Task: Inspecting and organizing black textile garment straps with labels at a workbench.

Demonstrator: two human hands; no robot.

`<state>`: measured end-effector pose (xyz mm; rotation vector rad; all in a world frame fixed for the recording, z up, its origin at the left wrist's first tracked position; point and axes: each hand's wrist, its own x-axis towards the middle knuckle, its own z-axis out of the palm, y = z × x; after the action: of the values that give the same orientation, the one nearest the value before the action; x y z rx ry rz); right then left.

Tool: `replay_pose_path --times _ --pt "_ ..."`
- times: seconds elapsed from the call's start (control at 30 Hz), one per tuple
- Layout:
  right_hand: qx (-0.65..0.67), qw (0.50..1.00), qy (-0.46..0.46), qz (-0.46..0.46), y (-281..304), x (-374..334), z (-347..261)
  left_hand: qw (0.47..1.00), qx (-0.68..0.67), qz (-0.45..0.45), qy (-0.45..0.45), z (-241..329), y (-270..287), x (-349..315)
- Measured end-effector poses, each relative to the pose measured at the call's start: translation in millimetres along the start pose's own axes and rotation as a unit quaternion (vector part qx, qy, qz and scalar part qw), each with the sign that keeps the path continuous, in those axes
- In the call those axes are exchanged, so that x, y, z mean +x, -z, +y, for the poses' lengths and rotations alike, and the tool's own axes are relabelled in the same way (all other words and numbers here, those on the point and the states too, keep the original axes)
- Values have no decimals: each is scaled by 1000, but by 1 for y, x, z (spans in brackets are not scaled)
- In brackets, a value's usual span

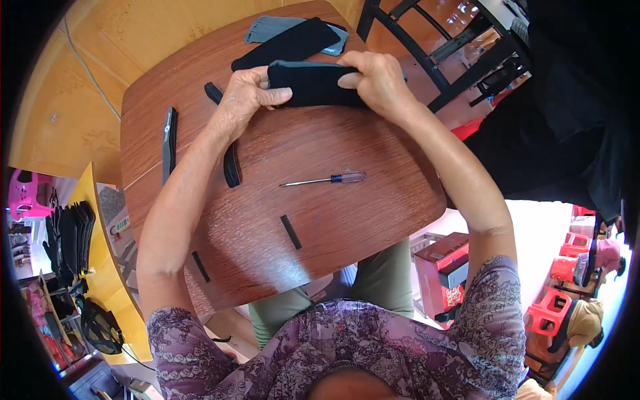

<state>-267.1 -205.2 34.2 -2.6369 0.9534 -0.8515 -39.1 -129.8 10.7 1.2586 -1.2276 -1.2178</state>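
Both my hands hold a wide black fabric band (313, 87) with a grey edge, stretched level over the far part of the table. My left hand (253, 93) is closed on its left end, thumb on the front face. At the other end my right hand (372, 75) pinches it, thumb also in front. Just beyond lie a black fabric piece (287, 45) and a stack of grey pieces (270, 30). A screwdriver (340, 178) with a clear and blue handle rests nearer me. Under my left forearm runs a narrow black strap (231, 167), partly hidden.
The brown wooden table (360, 233) carries a folded dark strap (168, 140) at left and two short black strips, one (291, 232) near the middle. A black metal frame (433, 60) stands beyond the far right edge. A red box (443, 267) sits at the right.
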Motion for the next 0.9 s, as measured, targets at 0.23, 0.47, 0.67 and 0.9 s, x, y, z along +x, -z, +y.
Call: replay_pose_path --times 0.23,0.47,0.67,0.9 --pt "154 974 -111 -123 3 17 18 998 -58 -25 28 7 -4 4" --pt "125 977 -105 -140 -5 21 18 996 -67 -6 65 -2 0 6" --pt "110 983 -57 -132 4 20 15 997 -64 -20 46 -1 -1 5" --pt "-41 998 45 -13 -7 -9 -2 998 53 8 16 -2 -5 -3"
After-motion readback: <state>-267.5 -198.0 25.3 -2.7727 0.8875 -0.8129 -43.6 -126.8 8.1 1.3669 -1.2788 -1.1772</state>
